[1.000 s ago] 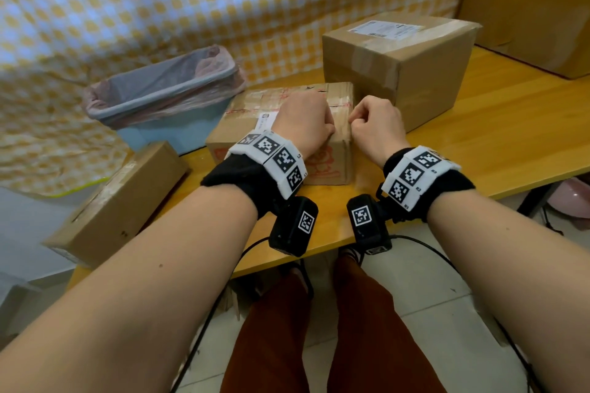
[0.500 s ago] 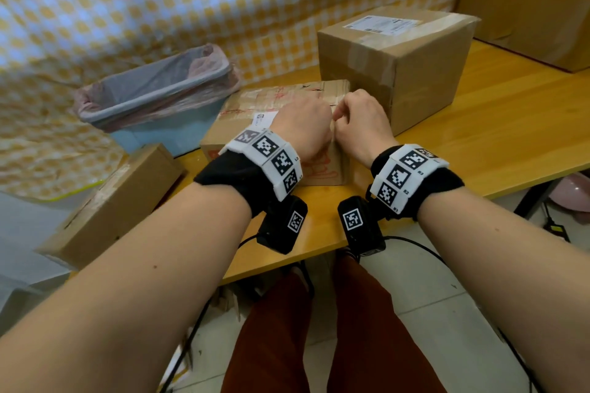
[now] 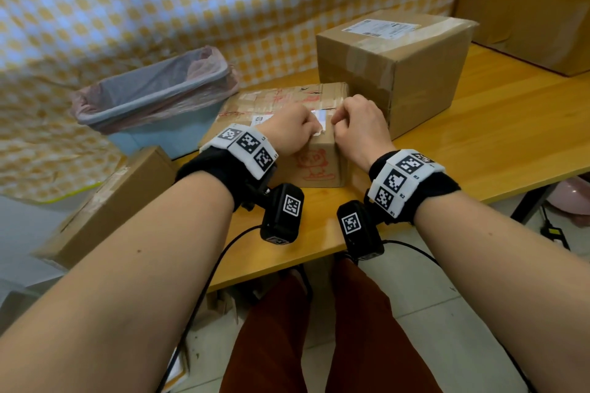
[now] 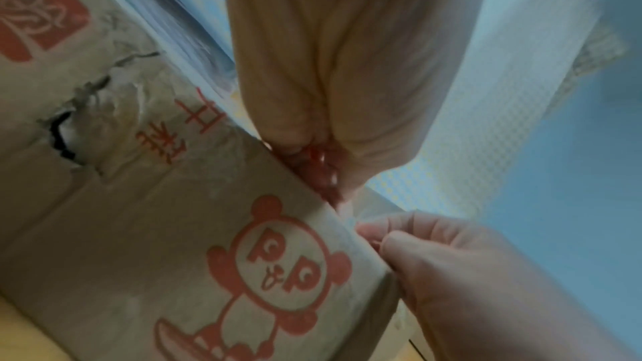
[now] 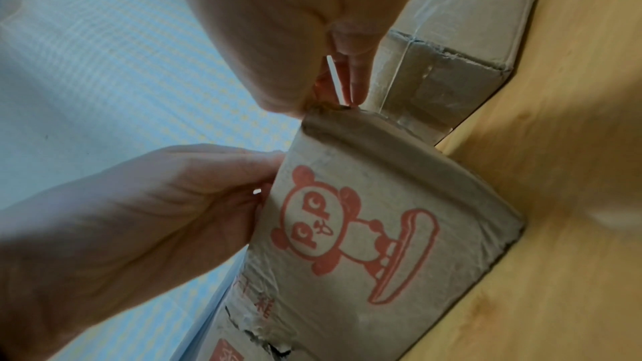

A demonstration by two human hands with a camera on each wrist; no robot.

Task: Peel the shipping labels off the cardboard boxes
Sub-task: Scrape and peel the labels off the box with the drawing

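Note:
A flat cardboard box (image 3: 319, 166) with a red panda print lies at the table's near edge. A white shipping label (image 3: 321, 120) on its top shows between my hands. My left hand (image 3: 308, 129) grips the box's near top edge, thumb on the printed front face (image 5: 257, 188). My right hand (image 3: 338, 120) pinches a lifted white edge of the label (image 5: 333, 78) at the box's right corner. A taller taped box (image 3: 399, 73) behind it carries its own label (image 3: 380, 27).
A blue bin (image 3: 153, 99) lined with a pink bag stands left of the flat box. A third box (image 3: 108, 201) sits tilted off the table's left end. More large cartons (image 3: 536, 3) stand at the back right. Bare wooden table (image 3: 479, 137) lies to the right.
My hands were touching half a second ago. They now stand slightly apart, and a strip of white label shows between them. The right hand has drawn to the right.

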